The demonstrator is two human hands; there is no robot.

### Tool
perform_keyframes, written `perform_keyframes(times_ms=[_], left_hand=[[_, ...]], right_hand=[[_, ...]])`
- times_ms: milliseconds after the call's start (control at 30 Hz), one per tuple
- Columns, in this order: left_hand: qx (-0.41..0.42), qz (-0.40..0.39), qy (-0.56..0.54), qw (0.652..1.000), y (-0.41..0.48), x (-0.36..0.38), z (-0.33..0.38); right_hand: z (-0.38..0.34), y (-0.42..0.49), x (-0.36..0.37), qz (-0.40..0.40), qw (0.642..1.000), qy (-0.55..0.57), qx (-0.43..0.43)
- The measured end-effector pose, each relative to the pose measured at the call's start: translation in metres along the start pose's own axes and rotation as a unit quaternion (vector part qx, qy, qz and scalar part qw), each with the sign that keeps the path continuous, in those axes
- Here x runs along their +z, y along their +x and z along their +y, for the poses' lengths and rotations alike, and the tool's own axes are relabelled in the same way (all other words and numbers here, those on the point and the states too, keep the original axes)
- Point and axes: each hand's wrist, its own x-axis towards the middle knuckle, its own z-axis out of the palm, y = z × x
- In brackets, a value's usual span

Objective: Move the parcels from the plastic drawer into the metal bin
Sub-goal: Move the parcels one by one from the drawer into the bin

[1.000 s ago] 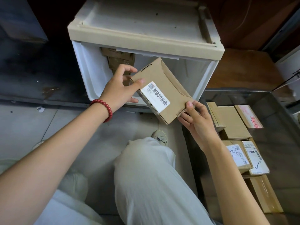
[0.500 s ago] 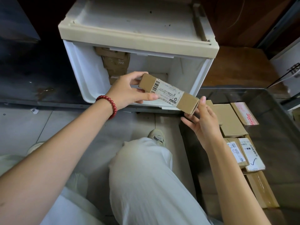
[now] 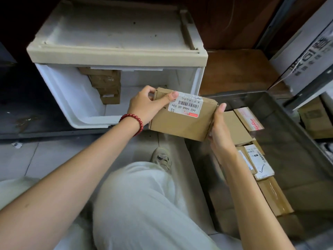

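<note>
I hold a flat brown cardboard parcel (image 3: 182,121) with a white barcode label between both hands, in front of the drawer's right corner and just left of the bin. My left hand (image 3: 146,105), with a red bead bracelet on the wrist, grips its left end. My right hand (image 3: 219,130) presses against its right end. The white plastic drawer (image 3: 72,98) stands pulled open and holds a stack of brown parcels (image 3: 106,85) at its back. The metal bin (image 3: 288,134) on the right holds several parcels (image 3: 252,156).
My knee in white trousers (image 3: 142,204) and a shoe (image 3: 162,157) lie below the parcel on the grey tiled floor. A wooden surface (image 3: 234,71) sits behind the bin. Boxes (image 3: 313,118) stand on shelving at the far right.
The parcel has turned in my hands, from its narrow side to its broad labelled face, and has shifted right toward the bin. Both hands have kept hold of it.
</note>
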Motion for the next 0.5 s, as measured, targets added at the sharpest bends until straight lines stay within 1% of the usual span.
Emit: perform_keyframes(times_ms=[100,200,267,333,400,500], left_hand=[[0.019,-0.020,0.006,1.000,0.007,0.028,0.023],[0.054,-0.064,0.028,0.996,0.013,0.062,0.052],[0.074,-0.099,0.049,0.991,0.015,0.077,0.061],[0.092,-0.138,0.069,0.984,0.014,0.107,0.074],[0.119,-0.159,0.085,0.976,0.010,0.139,0.081],[0.152,-0.198,0.127,0.960,0.002,0.186,0.085]], right_hand=[[-0.007,-0.007,-0.024,0.039,0.998,-0.025,-0.045],[-0.005,-0.013,-0.067,0.096,0.993,-0.027,-0.065],[0.003,-0.014,-0.086,0.111,0.992,-0.039,-0.055],[0.011,-0.017,-0.118,0.145,0.989,-0.018,-0.033],[0.022,-0.020,-0.147,0.179,0.983,0.026,-0.009],[0.044,-0.024,-0.183,0.244,0.965,0.090,0.028]])
